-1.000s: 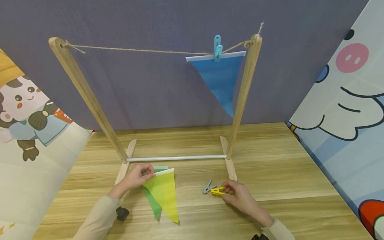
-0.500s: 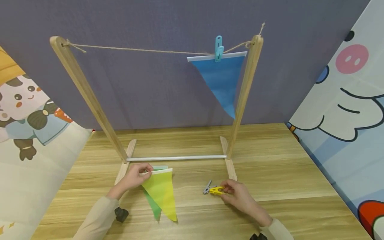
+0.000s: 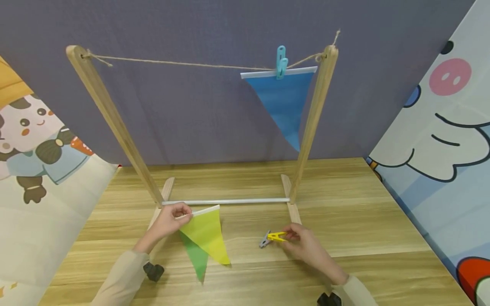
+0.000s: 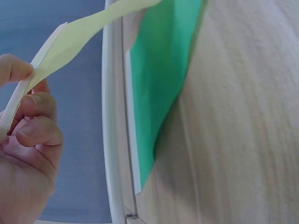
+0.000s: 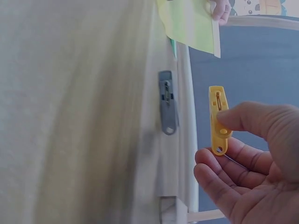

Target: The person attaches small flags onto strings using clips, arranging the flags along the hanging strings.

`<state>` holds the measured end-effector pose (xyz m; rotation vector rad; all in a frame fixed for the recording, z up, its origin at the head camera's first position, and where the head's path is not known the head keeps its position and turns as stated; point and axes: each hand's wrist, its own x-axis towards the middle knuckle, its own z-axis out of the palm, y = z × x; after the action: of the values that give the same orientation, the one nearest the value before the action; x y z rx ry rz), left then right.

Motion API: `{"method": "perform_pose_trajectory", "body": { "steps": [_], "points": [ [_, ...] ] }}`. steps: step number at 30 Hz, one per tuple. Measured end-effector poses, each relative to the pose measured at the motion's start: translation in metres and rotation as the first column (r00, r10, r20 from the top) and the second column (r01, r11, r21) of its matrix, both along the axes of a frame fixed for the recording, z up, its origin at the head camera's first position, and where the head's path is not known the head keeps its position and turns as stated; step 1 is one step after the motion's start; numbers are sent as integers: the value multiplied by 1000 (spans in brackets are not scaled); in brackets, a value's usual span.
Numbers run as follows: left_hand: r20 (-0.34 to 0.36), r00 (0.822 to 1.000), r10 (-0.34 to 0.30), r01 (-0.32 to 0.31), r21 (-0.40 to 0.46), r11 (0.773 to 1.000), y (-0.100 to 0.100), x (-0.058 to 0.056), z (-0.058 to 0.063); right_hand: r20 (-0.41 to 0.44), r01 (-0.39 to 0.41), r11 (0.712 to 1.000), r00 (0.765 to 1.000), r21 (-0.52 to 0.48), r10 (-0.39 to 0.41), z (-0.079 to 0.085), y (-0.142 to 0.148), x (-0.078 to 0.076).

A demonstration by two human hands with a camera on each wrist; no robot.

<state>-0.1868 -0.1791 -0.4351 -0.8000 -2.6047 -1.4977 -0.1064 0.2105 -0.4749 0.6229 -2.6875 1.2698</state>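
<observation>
My left hand [image 3: 171,224] pinches a yellow triangular pennant [image 3: 209,236] by its white top strip, and the left wrist view shows it raised off the table. Beneath it a green pennant [image 4: 159,84] lies on the tabletop, partly covered in the head view. Between thumb and fingers my right hand [image 3: 306,243] holds a yellow clothespin [image 5: 218,119], lifted above the wood. A grey clothespin [image 5: 167,102] lies on the table just left of that hand. Higher up, a blue pennant [image 3: 285,102] hangs from the twine [image 3: 172,63] under a light blue clothespin [image 3: 281,63].
The wooden frame has a left post [image 3: 115,123], a right post [image 3: 317,110] and a white crossbar [image 3: 226,201] low between them. Its feet stand on the wood-grain table [image 3: 344,204]. A grey-purple panel [image 3: 199,119] rises behind, with cartoon-printed sheets at both sides.
The left hand has lifted the yellow pennant up and away from the green one. My right hand has raised the yellow clothespin slightly; the grey clothespin stays put.
</observation>
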Motion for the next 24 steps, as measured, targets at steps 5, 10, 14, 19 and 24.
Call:
{"method": "perform_pose_trajectory", "body": {
  "steps": [5, 10, 14, 19, 24],
  "points": [
    [13, 1000, 16, -16, 5, 1000, -5, -7, -12, -52, 10, 1000, 999, 11, -9, 8, 2, -4],
    [38, 999, 26, -27, 8, 1000, -5, -8, -9, -95, 1, 1000, 996, 4, 0, 14, 2, -7],
    [15, 999, 39, -39, 21, 999, -2, -8, -7, -107, -1, 1000, 994, 7, 2, 19, 2, -9],
    [-10, 999, 42, -41, 46, 998, -1, -9, -2, -140, -12, 1000, 990, 9, 13, 24, 2, -13],
    [-6, 998, 56, -56, 52, 997, 0, -10, 4, -207, -24, 1000, 978, -4, 23, 28, 0, -17]
  ]
}}
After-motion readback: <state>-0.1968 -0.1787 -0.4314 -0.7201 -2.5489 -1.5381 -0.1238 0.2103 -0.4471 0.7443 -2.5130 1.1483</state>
